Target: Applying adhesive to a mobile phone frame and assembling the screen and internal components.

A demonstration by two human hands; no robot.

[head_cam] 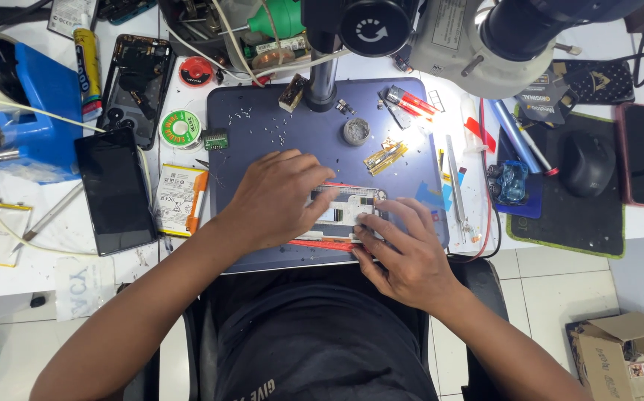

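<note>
**Two hands on an opened phone at a cluttered repair bench**

White tabletop crowded with parts surrounds a dark blue work mat (262, 141). Nearest the viewer, the right hand (403, 252) presses curled fingers on the lower edge of an opened phone (348, 212) with a red rim, lying flat on the mat. The left hand (277, 200) rests palm-down over the phone's left end, fingers spread. Beyond, a microscope post (322, 82) rises. A black phone (114, 189) lies far left.

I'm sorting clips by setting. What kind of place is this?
Likely a phone repair bench: both hands work on an opened phone on a mat under a microscope, with a loose battery nearby.
</note>
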